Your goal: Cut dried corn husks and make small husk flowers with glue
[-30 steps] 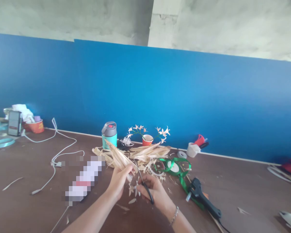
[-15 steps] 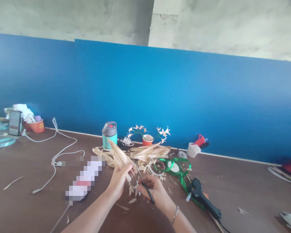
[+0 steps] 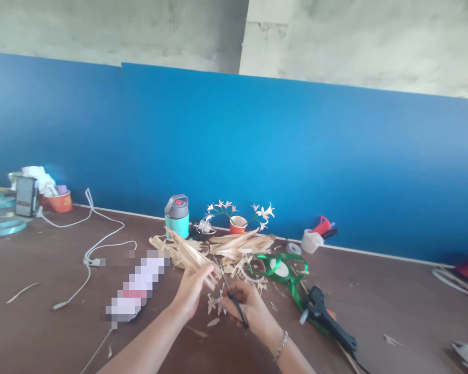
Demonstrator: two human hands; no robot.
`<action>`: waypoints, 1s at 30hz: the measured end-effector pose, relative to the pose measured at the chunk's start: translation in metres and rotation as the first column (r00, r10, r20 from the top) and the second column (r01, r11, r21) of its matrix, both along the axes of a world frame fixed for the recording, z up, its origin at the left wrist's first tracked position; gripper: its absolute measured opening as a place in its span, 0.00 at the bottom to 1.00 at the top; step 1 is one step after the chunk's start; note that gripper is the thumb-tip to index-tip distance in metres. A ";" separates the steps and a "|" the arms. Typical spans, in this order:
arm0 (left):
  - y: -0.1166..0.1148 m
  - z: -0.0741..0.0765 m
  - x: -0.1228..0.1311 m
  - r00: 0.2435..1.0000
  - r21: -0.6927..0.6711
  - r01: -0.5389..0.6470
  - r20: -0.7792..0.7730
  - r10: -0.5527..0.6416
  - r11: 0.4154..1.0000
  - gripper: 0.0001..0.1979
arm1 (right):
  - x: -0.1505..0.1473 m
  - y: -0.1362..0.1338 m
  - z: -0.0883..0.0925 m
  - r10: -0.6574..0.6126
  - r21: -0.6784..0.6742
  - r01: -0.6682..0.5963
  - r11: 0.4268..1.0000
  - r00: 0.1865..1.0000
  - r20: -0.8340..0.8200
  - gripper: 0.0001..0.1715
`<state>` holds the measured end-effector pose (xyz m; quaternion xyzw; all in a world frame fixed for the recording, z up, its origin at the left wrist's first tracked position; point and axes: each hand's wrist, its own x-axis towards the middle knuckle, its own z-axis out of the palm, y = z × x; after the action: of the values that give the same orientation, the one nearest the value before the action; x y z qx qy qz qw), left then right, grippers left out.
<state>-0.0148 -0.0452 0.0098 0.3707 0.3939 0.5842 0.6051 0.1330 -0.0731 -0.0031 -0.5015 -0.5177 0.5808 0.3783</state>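
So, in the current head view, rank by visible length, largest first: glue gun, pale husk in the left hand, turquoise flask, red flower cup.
1. Glue gun and pale husk: too alike to rank; the left hand covers some husk.
2. Turquoise flask
3. Red flower cup

Soft, moderately bright light leaves only faint shadows on the desk [image 3: 374, 296], with a hazy sheen across the blue partition [image 3: 234, 140]. Fine detail blurs, the side edges seem stretched, and coarse pixelation [image 3: 136, 288] masks one patch.
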 end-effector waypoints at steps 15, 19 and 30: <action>0.001 0.001 -0.002 1.000 -0.032 0.016 0.006 -0.015 0.999 0.07 | 0.003 0.000 0.000 0.014 0.003 -0.014 1.000 0.999 0.030 0.26; 0.003 0.000 -0.003 1.000 -0.033 0.016 0.012 -0.016 0.999 0.07 | 0.004 0.000 -0.002 0.025 0.011 -0.025 1.000 0.999 0.036 0.25; 0.007 -0.006 -0.007 0.997 -0.092 0.007 0.078 0.000 0.996 0.09 | 0.005 0.001 -0.002 0.030 -0.010 -0.030 1.000 0.998 0.064 0.27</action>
<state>-0.0214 -0.0379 0.0043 0.3203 0.3959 0.5782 0.6374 0.1377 -0.0721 -0.0052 -0.5136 -0.5344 0.5723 0.3507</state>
